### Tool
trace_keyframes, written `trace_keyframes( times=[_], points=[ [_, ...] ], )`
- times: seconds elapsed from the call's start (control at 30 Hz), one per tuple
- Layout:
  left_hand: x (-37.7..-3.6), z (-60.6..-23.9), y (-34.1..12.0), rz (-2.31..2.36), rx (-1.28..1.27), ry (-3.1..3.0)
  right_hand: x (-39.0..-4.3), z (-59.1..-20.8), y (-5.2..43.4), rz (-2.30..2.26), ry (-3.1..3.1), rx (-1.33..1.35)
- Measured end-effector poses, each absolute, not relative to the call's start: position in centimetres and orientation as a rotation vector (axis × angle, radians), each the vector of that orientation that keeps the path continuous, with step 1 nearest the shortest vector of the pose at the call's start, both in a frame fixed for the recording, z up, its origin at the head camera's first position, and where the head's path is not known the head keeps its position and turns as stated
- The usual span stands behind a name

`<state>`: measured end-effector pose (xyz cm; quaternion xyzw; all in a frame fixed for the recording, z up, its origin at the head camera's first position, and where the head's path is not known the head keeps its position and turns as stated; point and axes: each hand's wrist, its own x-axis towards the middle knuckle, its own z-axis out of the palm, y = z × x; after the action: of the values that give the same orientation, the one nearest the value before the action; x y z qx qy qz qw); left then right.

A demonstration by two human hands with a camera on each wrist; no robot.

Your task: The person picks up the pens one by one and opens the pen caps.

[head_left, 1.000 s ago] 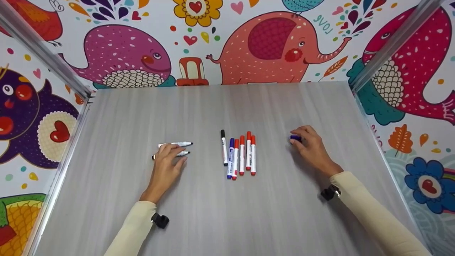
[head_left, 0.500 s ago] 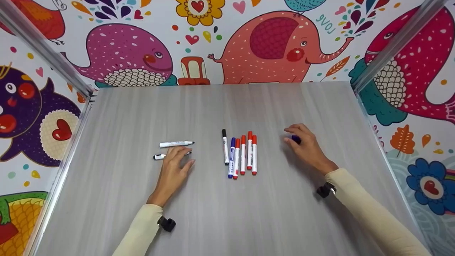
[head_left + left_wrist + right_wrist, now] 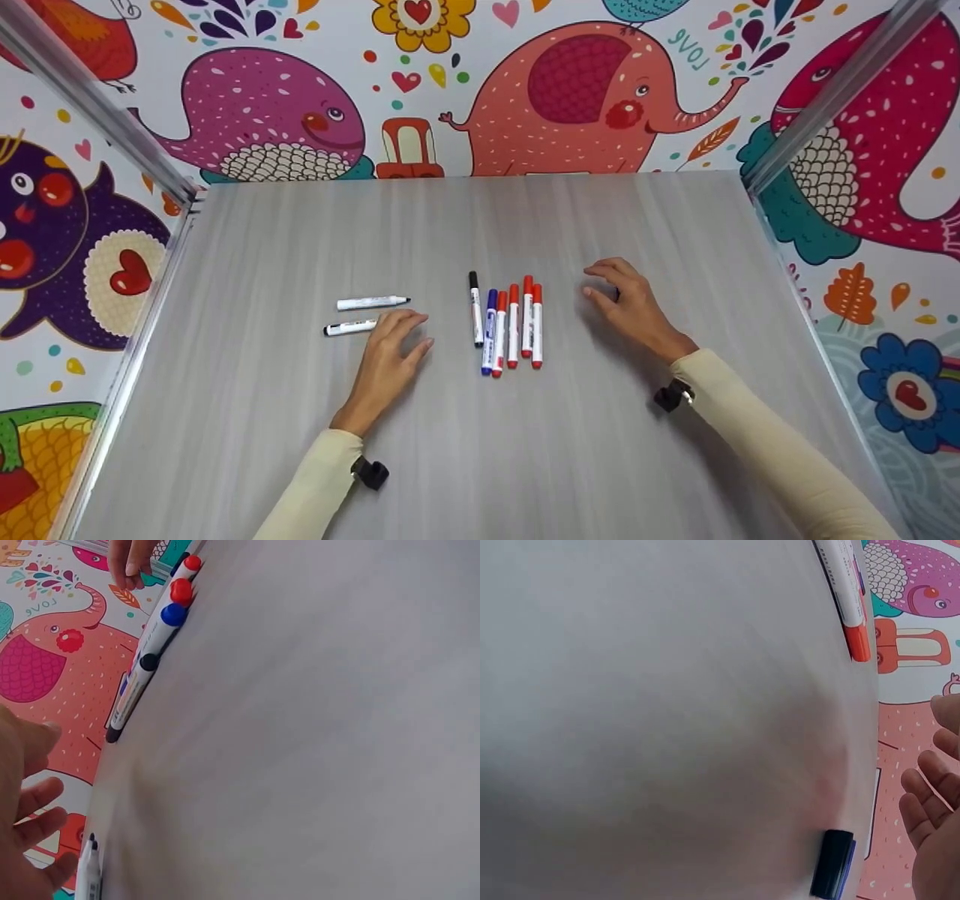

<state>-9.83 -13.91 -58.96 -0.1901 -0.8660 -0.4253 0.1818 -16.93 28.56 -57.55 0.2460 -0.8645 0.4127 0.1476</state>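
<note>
My left hand [image 3: 397, 345] rests flat on the grey table [image 3: 480, 450], fingers relaxed and holding nothing. Its fingertips [image 3: 34, 810] lie just right of two uncapped white markers, the upper one [image 3: 373, 302] and the lower one [image 3: 349, 328]. Several capped markers lie in a row at the middle: a black one [image 3: 474, 309], a blue one [image 3: 489, 332] and red ones [image 3: 526, 316]. My right hand [image 3: 611, 289] sits right of that row, fingers loosely bent. A dark blue cap [image 3: 832, 864] lies on the table beside its fingers [image 3: 930, 817], not gripped.
Walls with bright cartoon animals close in the table at the back and both sides, with metal rails [image 3: 97, 112] at the corners. The table's near edge is out of view. Each cream sleeve carries a black wrist mount [image 3: 370, 472].
My left hand has slid right, off the lower uncapped marker. My right hand has moved left toward the marker row, and the blue cap it pinched now lies on the table.
</note>
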Motion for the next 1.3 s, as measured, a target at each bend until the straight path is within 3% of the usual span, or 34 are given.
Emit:
trace_keyframes(
  times=[0.8, 1.1, 1.3],
  points=[
    [-9.7, -59.6, -10.2, -1.315, -0.530, -2.550, -17.7, -58.0, 24.0, 1.221, -2.609, 0.763],
    [-10.5, -61.6, -9.5, -1.349, -0.581, -2.414, -17.9, -57.9, 22.7, 1.245, -2.702, 0.739],
    [-10.1, -60.6, -8.7, -1.327, -0.553, -2.500, -18.1, -58.2, 21.7, 1.248, -2.747, 0.739]
  ],
)
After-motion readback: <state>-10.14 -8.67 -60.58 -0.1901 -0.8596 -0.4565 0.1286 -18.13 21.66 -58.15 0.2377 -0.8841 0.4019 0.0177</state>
